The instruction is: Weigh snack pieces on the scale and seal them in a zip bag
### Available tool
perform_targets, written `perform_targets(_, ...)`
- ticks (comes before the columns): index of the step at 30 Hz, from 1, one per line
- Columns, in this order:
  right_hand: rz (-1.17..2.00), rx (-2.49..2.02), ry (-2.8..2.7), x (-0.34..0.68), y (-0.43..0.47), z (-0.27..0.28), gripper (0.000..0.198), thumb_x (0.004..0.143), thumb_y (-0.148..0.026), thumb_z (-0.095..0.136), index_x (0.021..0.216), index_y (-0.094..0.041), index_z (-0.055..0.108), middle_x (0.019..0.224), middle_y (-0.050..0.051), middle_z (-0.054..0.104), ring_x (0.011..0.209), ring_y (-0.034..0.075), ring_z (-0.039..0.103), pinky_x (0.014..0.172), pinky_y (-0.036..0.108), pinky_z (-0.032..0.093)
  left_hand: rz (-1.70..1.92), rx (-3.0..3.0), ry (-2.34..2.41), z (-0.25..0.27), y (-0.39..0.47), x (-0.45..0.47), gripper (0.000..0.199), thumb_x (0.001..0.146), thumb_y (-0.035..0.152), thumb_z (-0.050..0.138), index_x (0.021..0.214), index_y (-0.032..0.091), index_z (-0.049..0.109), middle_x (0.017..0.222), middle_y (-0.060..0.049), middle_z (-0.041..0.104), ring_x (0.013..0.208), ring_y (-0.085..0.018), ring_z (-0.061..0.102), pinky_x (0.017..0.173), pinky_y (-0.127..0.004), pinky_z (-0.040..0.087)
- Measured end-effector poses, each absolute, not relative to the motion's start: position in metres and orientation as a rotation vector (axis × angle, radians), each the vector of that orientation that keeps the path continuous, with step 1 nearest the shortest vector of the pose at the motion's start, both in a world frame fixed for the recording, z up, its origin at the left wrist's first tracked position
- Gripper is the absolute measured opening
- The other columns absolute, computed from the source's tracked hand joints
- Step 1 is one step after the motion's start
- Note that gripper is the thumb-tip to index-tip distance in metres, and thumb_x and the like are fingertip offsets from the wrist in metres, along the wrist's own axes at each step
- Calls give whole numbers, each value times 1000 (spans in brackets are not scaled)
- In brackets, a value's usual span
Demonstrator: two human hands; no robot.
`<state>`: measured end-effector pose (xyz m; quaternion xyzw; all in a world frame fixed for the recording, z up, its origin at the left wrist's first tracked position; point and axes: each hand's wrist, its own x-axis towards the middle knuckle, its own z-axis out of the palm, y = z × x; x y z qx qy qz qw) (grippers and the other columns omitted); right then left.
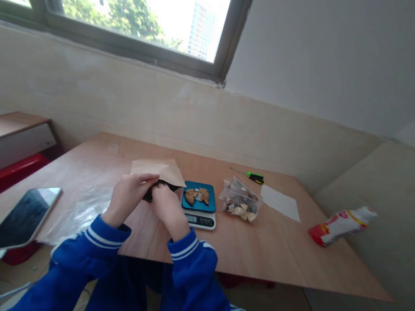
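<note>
My left hand [127, 196] pinches the edge of a brown paper bag [164, 168] at its dark mouth. Inside that mouth are the fingers of my right hand [170, 205], hidden from view, so what they hold cannot be seen. Just right of the bag stands a small digital scale [210, 223] with a blue platform. Brown wooden-looking pieces [203, 195] and a small pale item lie on the platform. Beside the scale is a clear zip bag [242, 200] of mixed pale and dark pieces.
A phone [24, 218] with a white cable overhangs the table's front left edge, near crumpled clear plastic [80, 211]. Behind the zip bag lie green-and-black screwdrivers [255, 177] and white paper [281, 203]. A red-and-white bottle [340, 226] is at the right.
</note>
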<state>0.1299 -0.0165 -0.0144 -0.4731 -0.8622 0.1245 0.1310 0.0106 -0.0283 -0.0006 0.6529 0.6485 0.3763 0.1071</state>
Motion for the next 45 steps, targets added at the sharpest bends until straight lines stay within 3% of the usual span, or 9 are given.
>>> perform_targets(4,381,-1542,-2507,98,8,-24,35,87,-7,46,117,-11,62,116,20,65,110,31,60,94,42,49,1070,1935,1920,-6,-38,11,25,85,35,56,99,26,75,97,-4,75,91,-25,70,72,-29,51)
perform_targets(8,363,-1571,-2482,87,23,-38,44,86,-12,53,130,-12,52,129,15,59,127,31,47,110,50,33,1027,1941,1936,-11,-43,8,26,85,34,56,102,25,74,97,-6,75,90,-26,70,69,-29,51)
perform_targets(12,333,-1613,-2445,90,21,-50,40,90,-12,47,129,-10,51,130,15,58,130,29,44,114,50,25,1025,1930,1891,-14,-43,7,25,84,34,57,101,26,74,98,-4,75,90,-25,70,71,-28,51)
perform_targets(17,297,-1653,-2369,100,7,-48,36,94,-9,35,126,-8,53,123,16,62,122,27,52,108,45,36,1053,1912,1890,-14,-42,8,24,84,36,58,99,27,75,96,-2,76,87,-24,71,71,-28,51)
perform_targets(21,318,-1668,-2350,113,-16,-35,34,93,-5,33,112,-7,61,107,16,68,99,27,65,86,39,52,1062,1901,1872,-13,-40,6,25,84,35,58,99,26,75,92,-3,76,85,-23,71,68,-27,50)
perform_targets(26,168,-1502,-2262,131,-49,-19,27,90,-4,39,106,-10,60,105,14,66,99,25,62,85,37,51,1070,1905,1905,-9,-37,5,26,84,36,58,101,25,74,94,-4,76,87,-23,71,69,-27,50)
perform_targets(34,441,-1063,-2000,205,-68,1,7,86,-17,58,92,-20,59,108,4,66,105,18,59,92,32,45,1053,1925,1960,-2,-34,3,24,85,34,58,102,28,74,96,-3,76,87,-22,71,66,-26,48)
perform_targets(39,303,-1480,-1950,264,-46,-30,7,82,-17,60,89,-19,60,93,5,66,91,22,60,82,35,46,1047,1938,1982,1,-34,5,23,84,35,59,100,29,74,96,0,76,88,-23,70,66,-26,48)
perform_targets(45,96,-1770,-2081,270,-13,-68,7,82,-19,62,88,-17,63,93,8,66,96,26,58,86,38,43,1021,1956,1983,2,-34,6,24,85,36,57,101,29,74,97,-1,75,90,-24,70,67,-28,49)
